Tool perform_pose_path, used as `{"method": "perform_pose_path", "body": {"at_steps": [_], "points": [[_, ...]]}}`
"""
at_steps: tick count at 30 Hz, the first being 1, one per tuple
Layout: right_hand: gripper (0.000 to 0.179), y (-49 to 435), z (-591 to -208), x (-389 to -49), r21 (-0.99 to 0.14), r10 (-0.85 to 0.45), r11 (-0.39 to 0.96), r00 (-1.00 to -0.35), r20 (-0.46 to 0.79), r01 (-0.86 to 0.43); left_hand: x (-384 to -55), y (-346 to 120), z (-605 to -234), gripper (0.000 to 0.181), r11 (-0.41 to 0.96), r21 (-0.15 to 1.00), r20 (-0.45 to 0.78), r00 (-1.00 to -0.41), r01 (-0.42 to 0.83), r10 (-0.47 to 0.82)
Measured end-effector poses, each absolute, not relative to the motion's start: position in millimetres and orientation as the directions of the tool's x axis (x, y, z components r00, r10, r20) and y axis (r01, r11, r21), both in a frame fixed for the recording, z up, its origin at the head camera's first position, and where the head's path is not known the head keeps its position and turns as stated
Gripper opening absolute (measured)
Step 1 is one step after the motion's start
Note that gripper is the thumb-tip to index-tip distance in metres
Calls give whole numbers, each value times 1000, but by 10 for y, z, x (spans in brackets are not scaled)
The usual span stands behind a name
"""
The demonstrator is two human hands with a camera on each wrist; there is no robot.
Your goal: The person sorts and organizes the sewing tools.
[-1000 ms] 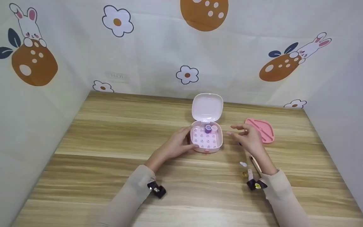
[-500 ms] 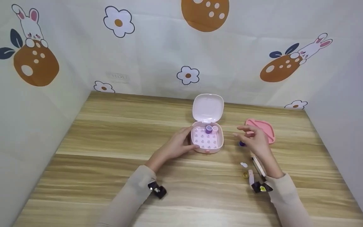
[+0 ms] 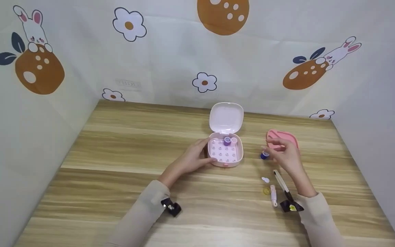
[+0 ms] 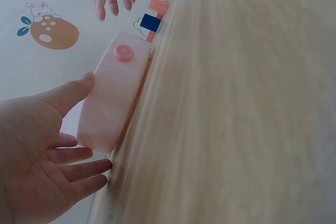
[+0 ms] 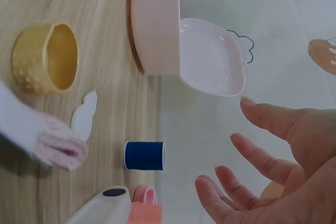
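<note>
A pale pink box (image 3: pixel 225 164) stands on the table with its lid (image 3: pixel 226 118) raised. Inside are a purple thread spool (image 3: pixel 227 141) and a light pink spool (image 3: pixel 234 141) at the back. My left hand (image 3: pixel 194 153) holds the box's left side, thumb at the front corner. To the right, my right hand (image 3: pixel 286 155) hovers with fingers apart and nothing between them, near a blue thread spool (image 3: pixel 264 155). In the right wrist view that spool (image 5: pixel 144 156) stands upright on the table, apart from the fingers (image 5: pixel 260 156).
A coral pink divided tray (image 3: pixel 283 136) lies behind the right hand. Nearer the front are a white cloud-shaped piece (image 3: pixel 265 179), a gold thimble (image 3: pixel 266 190), a pink-and-white narrow item (image 3: pixel 273 196) and a slender white-and-black tool (image 3: pixel 281 180). Patterned cloth walls surround the table.
My right hand has drawn away from the box to the right, bringing the blue spool into fuller view. The left hand stays on the box.
</note>
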State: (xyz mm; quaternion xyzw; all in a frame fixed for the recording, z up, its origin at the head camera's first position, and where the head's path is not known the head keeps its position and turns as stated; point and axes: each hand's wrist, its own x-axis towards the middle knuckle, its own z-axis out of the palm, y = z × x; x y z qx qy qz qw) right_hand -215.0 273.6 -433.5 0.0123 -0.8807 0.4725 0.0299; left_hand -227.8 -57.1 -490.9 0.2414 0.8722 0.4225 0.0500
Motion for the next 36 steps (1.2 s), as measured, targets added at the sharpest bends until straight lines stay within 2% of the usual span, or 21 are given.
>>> {"method": "perform_pose_path", "body": {"at_steps": [10,36], "points": [[36,2896,-4351,-2137,-778,55,627,-993,101,-44,-2277,-571,-4917,85,523,762,123,-878,383,464],[40,3207,-4505,-2132,-794,46,608,-999,14,17,-2273,-575,-4910,84,526,760,117,-876,382,468]]}}
